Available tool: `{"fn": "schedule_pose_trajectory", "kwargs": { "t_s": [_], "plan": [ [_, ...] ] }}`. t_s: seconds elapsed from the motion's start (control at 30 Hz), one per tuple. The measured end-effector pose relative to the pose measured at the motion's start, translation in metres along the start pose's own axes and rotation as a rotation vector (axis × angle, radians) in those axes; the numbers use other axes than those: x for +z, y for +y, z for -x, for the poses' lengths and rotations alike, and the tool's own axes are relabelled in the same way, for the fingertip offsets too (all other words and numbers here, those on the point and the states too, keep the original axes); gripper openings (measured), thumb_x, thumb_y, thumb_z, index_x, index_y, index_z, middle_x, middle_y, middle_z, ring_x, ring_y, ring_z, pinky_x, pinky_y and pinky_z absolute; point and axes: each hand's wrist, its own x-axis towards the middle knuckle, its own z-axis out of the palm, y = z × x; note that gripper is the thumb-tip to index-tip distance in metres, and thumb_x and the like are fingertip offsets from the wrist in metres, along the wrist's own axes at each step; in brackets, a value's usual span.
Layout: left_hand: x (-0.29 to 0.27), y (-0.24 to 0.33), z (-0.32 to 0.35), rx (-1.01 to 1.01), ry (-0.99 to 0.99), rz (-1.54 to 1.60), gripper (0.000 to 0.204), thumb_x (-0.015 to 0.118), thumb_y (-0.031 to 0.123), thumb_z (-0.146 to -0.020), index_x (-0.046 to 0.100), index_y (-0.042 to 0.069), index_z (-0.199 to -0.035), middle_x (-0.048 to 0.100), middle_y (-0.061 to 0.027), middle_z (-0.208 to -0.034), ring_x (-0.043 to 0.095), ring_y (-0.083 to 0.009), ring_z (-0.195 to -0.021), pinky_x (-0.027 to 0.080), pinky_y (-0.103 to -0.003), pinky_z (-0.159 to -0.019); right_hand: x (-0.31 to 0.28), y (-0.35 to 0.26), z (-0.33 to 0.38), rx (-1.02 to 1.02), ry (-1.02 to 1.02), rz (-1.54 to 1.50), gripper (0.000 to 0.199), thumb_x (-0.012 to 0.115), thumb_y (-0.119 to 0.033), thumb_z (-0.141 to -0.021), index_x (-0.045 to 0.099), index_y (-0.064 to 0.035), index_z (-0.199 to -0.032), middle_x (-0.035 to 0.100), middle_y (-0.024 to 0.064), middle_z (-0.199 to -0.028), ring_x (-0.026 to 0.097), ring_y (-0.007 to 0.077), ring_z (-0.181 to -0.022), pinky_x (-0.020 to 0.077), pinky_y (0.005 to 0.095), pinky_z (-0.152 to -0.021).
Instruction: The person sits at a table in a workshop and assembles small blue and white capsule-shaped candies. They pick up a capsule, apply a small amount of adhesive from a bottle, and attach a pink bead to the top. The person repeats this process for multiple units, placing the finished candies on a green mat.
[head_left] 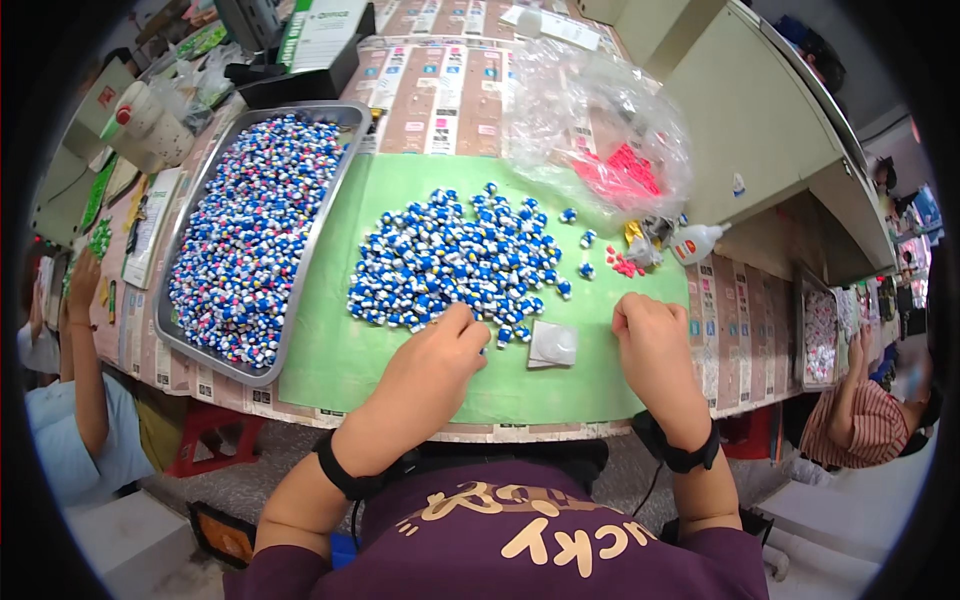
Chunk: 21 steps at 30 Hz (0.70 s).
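Note:
My left hand [445, 350] is closed at the near edge of a pile of small blue-and-white figurines [455, 255]. Its fingertips are curled away from view, so I cannot make out what they hold. On the right, my right hand [652, 335] has its fingers pinched together above the green mat [590, 395], and whatever is between them is hidden. Between the two hands lies a small whitish square pad [553, 344]. Tiny pink pieces [624, 264] are scattered just beyond my right hand, and a few figurines sit apart from the pile.
A metal tray [272, 376] full of similar figurines stands on the left. Behind the pink pieces are a white squeeze bottle [696, 243] and a clear plastic bag [555, 110] with bright pink contents [632, 170]. A grey-green cabinet [760, 130] borders the right. Other people sit at both sides.

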Motion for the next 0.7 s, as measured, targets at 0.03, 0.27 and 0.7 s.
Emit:
{"fn": "schedule_pose_trajectory", "kwargs": {
  "t_s": [0.03,0.27,0.7],
  "plan": [
    [-0.003,0.0,0.003,-0.019,0.017,0.003,0.02,0.071,0.002,-0.078,0.058,0.001,-0.093,0.055,-0.0129,-0.088,0.06,-0.0319,-0.083,0.049,-0.041,-0.072,-0.001,0.0,0.0,-0.003,-0.022,-0.035,0.011,0.059,0.002,-0.079,0.052,-0.0064,-0.082,0.057,0.0092,-0.076,0.059,0.0301,-0.079,0.0384,0.0402,-0.082],
    [-0.021,0.007,0.007,-0.022,0.069,0.334,0.019,0.071,0.004,-0.085,0.06,-0.001,-0.099,0.055,-0.0106,-0.088,0.06,-0.0224,-0.077,0.051,-0.033,-0.064,-0.009,-0.006,0.005,-0.06,-0.022,-0.19,0.016,0.058,0.006,-0.077,0.05,-0.0068,-0.081,0.055,0.0091,-0.077,0.057,0.0288,-0.077,0.0383,0.0392,-0.081],
    [-0.015,0.019,0.002,-0.223,-0.178,1.329,0.017,0.062,0.018,-0.098,0.063,0.002,-0.104,0.062,-0.0013,-0.088,0.059,-0.0065,-0.072,0.05,-0.022,-0.057,-0.031,-0.088,-0.001,-0.494,0.111,-0.663,0.026,0.069,0.01,-0.076,0.053,-0.0065,-0.087,0.064,0.0086,-0.097,0.061,0.0272,-0.084,0.0477,0.045,-0.085]
  ]
}}
